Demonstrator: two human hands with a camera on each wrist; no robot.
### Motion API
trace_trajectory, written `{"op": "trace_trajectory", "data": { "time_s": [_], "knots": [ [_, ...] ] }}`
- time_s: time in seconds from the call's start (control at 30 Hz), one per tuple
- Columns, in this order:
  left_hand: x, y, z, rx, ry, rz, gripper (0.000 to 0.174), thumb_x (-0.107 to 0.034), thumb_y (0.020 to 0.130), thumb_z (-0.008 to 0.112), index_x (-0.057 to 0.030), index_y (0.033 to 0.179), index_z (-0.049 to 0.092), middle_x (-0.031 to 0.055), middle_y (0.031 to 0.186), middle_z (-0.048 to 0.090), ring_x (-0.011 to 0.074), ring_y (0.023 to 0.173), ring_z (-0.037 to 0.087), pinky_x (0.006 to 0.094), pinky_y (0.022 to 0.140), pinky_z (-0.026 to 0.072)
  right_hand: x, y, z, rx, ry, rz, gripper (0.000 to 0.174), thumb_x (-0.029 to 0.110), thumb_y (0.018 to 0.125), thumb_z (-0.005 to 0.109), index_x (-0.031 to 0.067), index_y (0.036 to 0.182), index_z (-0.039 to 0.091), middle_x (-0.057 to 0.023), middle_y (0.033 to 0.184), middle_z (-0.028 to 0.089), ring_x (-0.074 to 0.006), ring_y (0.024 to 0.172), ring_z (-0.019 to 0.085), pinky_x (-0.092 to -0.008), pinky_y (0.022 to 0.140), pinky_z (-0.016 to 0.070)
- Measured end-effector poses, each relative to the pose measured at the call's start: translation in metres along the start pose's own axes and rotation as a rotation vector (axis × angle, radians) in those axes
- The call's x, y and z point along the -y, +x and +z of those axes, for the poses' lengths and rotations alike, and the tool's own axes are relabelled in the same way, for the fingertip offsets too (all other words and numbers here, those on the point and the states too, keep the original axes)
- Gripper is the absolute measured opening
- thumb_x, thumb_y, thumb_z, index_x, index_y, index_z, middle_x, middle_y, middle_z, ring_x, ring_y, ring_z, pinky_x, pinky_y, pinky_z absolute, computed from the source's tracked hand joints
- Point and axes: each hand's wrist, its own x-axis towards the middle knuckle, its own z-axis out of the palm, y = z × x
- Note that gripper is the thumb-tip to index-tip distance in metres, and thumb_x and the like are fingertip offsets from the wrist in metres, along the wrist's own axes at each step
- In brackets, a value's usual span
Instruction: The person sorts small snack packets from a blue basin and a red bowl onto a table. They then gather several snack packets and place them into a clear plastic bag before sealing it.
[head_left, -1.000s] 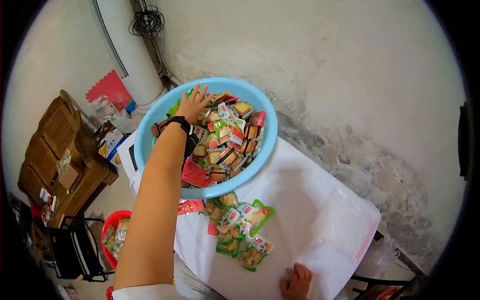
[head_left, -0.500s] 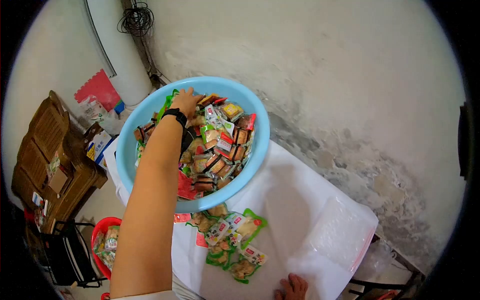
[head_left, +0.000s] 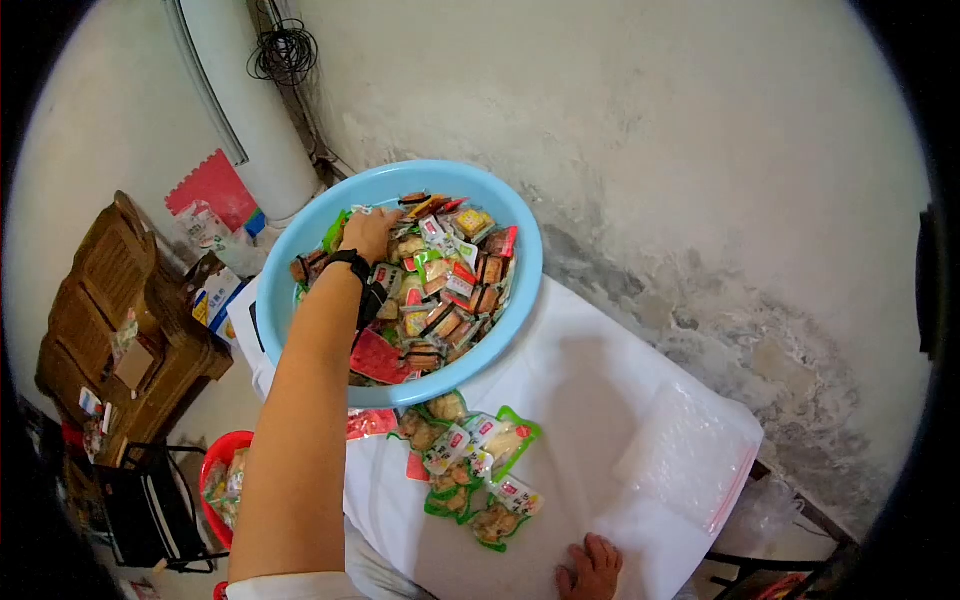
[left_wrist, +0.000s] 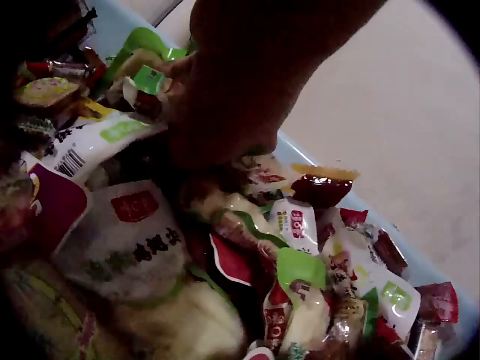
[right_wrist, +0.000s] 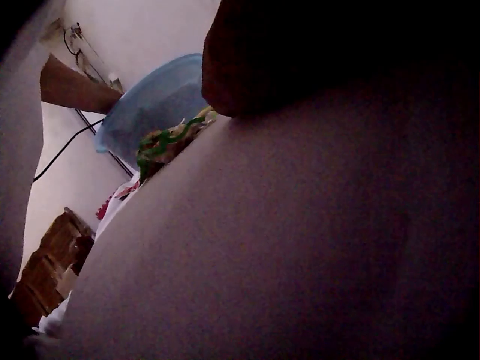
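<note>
A large light-blue basin (head_left: 530,270) stands on a white-covered table (head_left: 570,440), heaped with individually wrapped snacks (head_left: 465,290). My left hand (head_left: 368,236) reaches into its far left part, fingers bent down among the wrappers. In the left wrist view the left hand (left_wrist: 240,82) is dark, and its fingertips grip a small clear packet with a green label (left_wrist: 148,79). My right hand (head_left: 592,568) rests on the near edge of the table, fingers loosely bent, holding nothing. Just in front of the basin lies a small pile of green-edged snack packets (head_left: 470,465).
Clear plastic bags (head_left: 690,455) lie flat at the table's right. A red basin (head_left: 222,480) with packets stands low at the left, by a black folding chair (head_left: 150,510) and a wooden seat (head_left: 130,300). A stained wall (head_left: 700,300) rises behind the table.
My left hand has gone from spread fingers over the basin's far side down into the snacks, its fingers now bent round a packet. The right hand stays on the table.
</note>
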Motion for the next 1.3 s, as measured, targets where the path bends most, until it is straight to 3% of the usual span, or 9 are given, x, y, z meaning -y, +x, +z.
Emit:
{"op": "trace_trajectory", "data": {
  "time_s": [0.27, 0.33, 0.43, 0.73, 0.77, 0.8, 0.9, 0.97, 1.3],
  "knots": [
    [-0.005, -0.01, -0.01, -0.105, -0.172, -0.046, 0.042, -0.012, 0.079, 0.058, -0.0213, 0.12, 0.055, 0.0096, 0.106, 0.06, 0.0304, 0.095, 0.057, 0.0407, 0.082, 0.046, 0.002, -0.001, -0.006, -0.025, 0.063, -0.004, 0.044, 0.024, 0.079, 0.059, 0.0071, 0.119, 0.051, -0.0172, 0.133, 0.04, -0.0374, 0.123, 0.033, -0.0508, 0.101, 0.0267],
    [0.002, -0.013, -0.011, -0.217, -0.182, -0.108, 0.036, -0.013, 0.076, 0.062, -0.0207, 0.111, 0.06, 0.007, 0.103, 0.061, 0.0316, 0.093, 0.056, 0.0421, 0.078, 0.0475, 0.015, 0.012, -0.023, -0.151, -0.083, -0.097, 0.037, 0.022, 0.084, 0.057, 0.0056, 0.117, 0.052, -0.0163, 0.12, 0.053, -0.03, 0.105, 0.052, -0.0434, 0.088, 0.0418],
    [0.017, -0.029, -0.03, -0.27, -0.2, -0.122, 0.03, -0.014, 0.075, 0.064, -0.0198, 0.104, 0.065, 0.0059, 0.099, 0.062, 0.0333, 0.091, 0.056, 0.0427, 0.076, 0.0484, 0.001, 0.012, 0.0, -0.035, 0.034, -0.001, 0.039, 0.022, 0.064, 0.064, 0.0056, 0.099, 0.057, -0.0175, 0.118, 0.047, -0.0369, 0.112, 0.042, -0.051, 0.094, 0.0306],
    [0.039, -0.107, -0.086, -0.536, -0.499, -0.146, 0.035, -0.018, 0.072, 0.067, -0.0129, 0.107, 0.063, 0.0145, 0.1, 0.062, 0.0376, 0.091, 0.056, 0.0442, 0.077, 0.0461, -0.007, 0.009, 0.011, -0.1, 0.016, -0.073, 0.037, 0.023, 0.071, 0.062, 0.0063, 0.104, 0.056, -0.0189, 0.121, 0.046, -0.0376, 0.113, 0.042, -0.0527, 0.092, 0.0321],
    [0.037, -0.116, -0.101, -0.369, -0.588, -0.27, 0.036, -0.016, 0.072, 0.066, -0.011, 0.107, 0.062, 0.0168, 0.105, 0.061, 0.0361, 0.094, 0.057, 0.0428, 0.079, 0.0458, -0.003, 0.006, 0.007, -0.096, 0.031, -0.05, 0.038, 0.023, 0.072, 0.062, 0.0067, 0.105, 0.056, -0.0181, 0.122, 0.046, -0.0365, 0.115, 0.041, -0.0525, 0.093, 0.0313],
    [0.039, -0.125, -0.105, -0.587, -0.562, -0.067, 0.034, -0.011, 0.072, 0.064, -0.0107, 0.106, 0.062, 0.0173, 0.103, 0.061, 0.0353, 0.092, 0.058, 0.0395, 0.079, 0.0463, 0.001, 0.008, 0.004, -0.101, 0.045, -0.026, 0.038, 0.023, 0.073, 0.062, 0.007, 0.107, 0.055, -0.0173, 0.123, 0.045, -0.0353, 0.116, 0.04, -0.0523, 0.095, 0.0304],
    [0.018, -0.169, -0.149, -0.503, -0.836, -0.096, 0.034, -0.005, 0.073, 0.062, -0.0097, 0.106, 0.062, 0.0165, 0.101, 0.062, 0.0324, 0.091, 0.059, 0.0355, 0.081, 0.0463, -0.003, 0.005, 0.006, -0.123, 0.032, -0.046, 0.039, 0.023, 0.073, 0.062, 0.0065, 0.108, 0.055, -0.0161, 0.126, 0.044, -0.0344, 0.119, 0.039, -0.0517, 0.098, 0.029],
    [0.004, -0.2, -0.17, -0.647, -0.94, 0.016, 0.037, 0.002, 0.072, 0.058, -0.0076, 0.107, 0.062, 0.014, 0.1, 0.063, 0.028, 0.094, 0.06, 0.0334, 0.084, 0.0452, 0.001, 0.007, 0.001, -0.108, 0.023, -0.038, 0.039, 0.023, 0.074, 0.061, 0.0063, 0.109, 0.055, -0.0161, 0.127, 0.044, -0.0345, 0.119, 0.039, -0.0517, 0.098, 0.0286],
    [-0.09, -0.354, -0.162, -0.414, -0.973, 0.279, 0.056, 0.007, 0.055, 0.064, -0.0095, 0.108, 0.064, 0.0079, 0.103, 0.062, 0.028, 0.1, 0.055, 0.0363, 0.091, 0.0424, 0.0, 0.005, 0.005, -0.133, 0.022, -0.048, 0.039, 0.022, 0.076, 0.06, 0.0063, 0.111, 0.055, -0.0166, 0.127, 0.044, -0.0342, 0.12, 0.039, -0.0495, 0.1, 0.0282]
  ]
}}
